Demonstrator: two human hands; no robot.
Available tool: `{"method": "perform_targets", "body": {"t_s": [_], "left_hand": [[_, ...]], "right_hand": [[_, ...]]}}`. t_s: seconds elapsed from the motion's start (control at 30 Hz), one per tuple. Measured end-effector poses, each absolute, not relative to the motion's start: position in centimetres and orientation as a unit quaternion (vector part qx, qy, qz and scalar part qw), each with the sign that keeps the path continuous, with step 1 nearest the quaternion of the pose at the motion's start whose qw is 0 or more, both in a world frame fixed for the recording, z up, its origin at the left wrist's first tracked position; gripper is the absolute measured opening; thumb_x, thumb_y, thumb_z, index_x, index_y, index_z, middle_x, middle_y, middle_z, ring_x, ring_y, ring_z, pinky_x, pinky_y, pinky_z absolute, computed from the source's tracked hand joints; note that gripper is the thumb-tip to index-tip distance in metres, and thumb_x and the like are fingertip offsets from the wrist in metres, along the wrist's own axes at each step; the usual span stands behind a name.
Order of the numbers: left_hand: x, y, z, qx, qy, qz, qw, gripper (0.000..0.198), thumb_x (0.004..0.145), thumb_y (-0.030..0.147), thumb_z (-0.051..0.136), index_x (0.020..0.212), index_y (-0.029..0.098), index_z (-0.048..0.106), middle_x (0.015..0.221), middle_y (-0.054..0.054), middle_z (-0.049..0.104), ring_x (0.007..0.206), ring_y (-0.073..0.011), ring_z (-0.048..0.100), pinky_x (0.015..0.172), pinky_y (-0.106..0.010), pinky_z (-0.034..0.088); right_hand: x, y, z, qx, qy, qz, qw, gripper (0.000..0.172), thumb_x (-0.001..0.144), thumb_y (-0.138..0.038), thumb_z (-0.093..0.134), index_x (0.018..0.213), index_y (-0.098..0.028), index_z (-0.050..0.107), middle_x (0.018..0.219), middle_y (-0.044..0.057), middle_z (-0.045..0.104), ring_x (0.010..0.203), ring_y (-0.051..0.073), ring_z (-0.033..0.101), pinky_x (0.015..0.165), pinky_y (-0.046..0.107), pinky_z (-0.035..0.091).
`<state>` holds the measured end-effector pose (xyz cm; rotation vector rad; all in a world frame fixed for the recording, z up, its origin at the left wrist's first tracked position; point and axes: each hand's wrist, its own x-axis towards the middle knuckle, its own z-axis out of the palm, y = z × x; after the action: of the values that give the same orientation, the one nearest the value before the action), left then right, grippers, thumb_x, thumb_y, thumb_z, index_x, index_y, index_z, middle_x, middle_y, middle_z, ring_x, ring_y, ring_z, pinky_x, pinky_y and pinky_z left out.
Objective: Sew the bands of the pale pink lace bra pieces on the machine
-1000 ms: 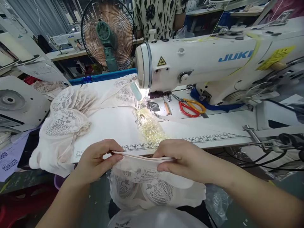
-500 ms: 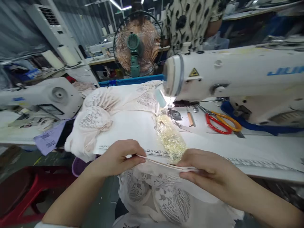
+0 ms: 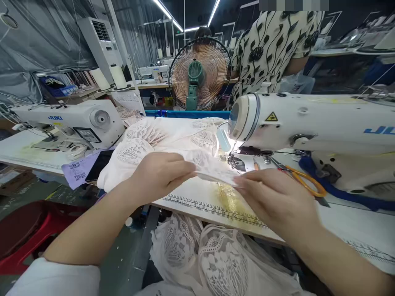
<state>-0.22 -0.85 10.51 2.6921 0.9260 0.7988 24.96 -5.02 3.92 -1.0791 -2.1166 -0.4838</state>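
Observation:
My left hand (image 3: 160, 174) and my right hand (image 3: 276, 201) each pinch one end of a small pale lace piece (image 3: 211, 167), held stretched above the table's front edge. It hovers just short of the needle area (image 3: 236, 161) of the white sewing machine (image 3: 308, 123). More lace garments (image 3: 212, 257) hang in my lap below the table edge, and a heap of the same pale lace fabric (image 3: 138, 154) lies on the table to the left.
Orange-handled scissors (image 3: 305, 181) lie by the machine base. A printed ruler (image 3: 212, 209) runs along the table edge. A second sewing machine (image 3: 70, 121) stands at left, a fan (image 3: 199, 74) behind, a person in a patterned shirt (image 3: 271, 45) beyond. A red stool (image 3: 24, 238) sits low left.
Both hands lifted the lace piece from below the table edge up over the table toward the needle. The view swung left and up.

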Motion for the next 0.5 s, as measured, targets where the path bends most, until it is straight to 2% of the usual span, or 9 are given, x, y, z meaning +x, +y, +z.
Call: {"method": "perform_targets", "body": {"t_s": [0.1, 0.17, 0.27, 0.4, 0.5], "left_hand": [[-1.8, -1.6, 4.6, 0.877, 0.377, 0.254, 0.159, 0.017, 0.083, 0.028, 0.052, 0.085, 0.022, 0.068, 0.070, -0.004, 0.067, 0.065, -0.0159, 0.060, 0.059, -0.024, 0.041], [-2.6, -3.0, 0.0, 0.820, 0.440, 0.256, 0.261, 0.014, 0.081, 0.028, 0.054, 0.080, 0.022, 0.067, 0.067, -0.002, 0.067, 0.063, -0.0150, 0.060, 0.060, -0.024, 0.043], [-3.0, -6.1, -5.0, 0.639, 0.535, 0.322, 0.449, 0.016, 0.080, 0.034, 0.055, 0.077, 0.018, 0.059, 0.065, -0.002, 0.065, 0.059, -0.0146, 0.061, 0.058, -0.026, 0.048], [-2.3, -9.1, -7.3, 0.438, 0.554, 0.334, 0.624, 0.036, 0.074, 0.050, 0.059, 0.077, 0.016, 0.050, 0.062, -0.002, 0.062, 0.053, -0.0133, 0.059, 0.052, -0.026, 0.048], [-1.4, -9.5, -7.7, 0.393, 0.510, 0.356, 0.677, 0.047, 0.064, 0.051, 0.069, 0.089, 0.015, 0.050, 0.072, -0.002, 0.060, 0.060, -0.0135, 0.059, 0.055, -0.027, 0.048]], "right_hand": [[23.5, -4.6, -0.2, -0.396, -0.857, -0.163, 0.286, 0.023, 0.080, -0.005, 0.047, 0.088, -0.018, 0.064, 0.082, 0.005, 0.067, 0.074, 0.018, 0.058, 0.051, 0.025, 0.043], [22.9, -4.7, -3.0, -0.390, -0.876, -0.119, 0.258, 0.025, 0.080, -0.003, 0.046, 0.086, -0.018, 0.064, 0.083, 0.005, 0.067, 0.074, 0.018, 0.058, 0.052, 0.024, 0.044], [22.7, -5.5, -5.3, -0.403, -0.878, -0.065, 0.248, 0.022, 0.081, -0.005, 0.047, 0.089, -0.017, 0.064, 0.087, 0.007, 0.067, 0.077, 0.019, 0.059, 0.056, 0.026, 0.046], [23.1, -6.2, -5.4, -0.401, -0.880, -0.043, 0.253, 0.017, 0.084, -0.013, 0.050, 0.093, -0.015, 0.065, 0.086, 0.010, 0.067, 0.075, 0.021, 0.060, 0.055, 0.028, 0.048], [23.2, -6.4, -5.2, -0.383, -0.889, -0.040, 0.249, 0.020, 0.084, -0.013, 0.050, 0.098, -0.015, 0.065, 0.087, 0.011, 0.067, 0.077, 0.022, 0.060, 0.058, 0.031, 0.049]]}}
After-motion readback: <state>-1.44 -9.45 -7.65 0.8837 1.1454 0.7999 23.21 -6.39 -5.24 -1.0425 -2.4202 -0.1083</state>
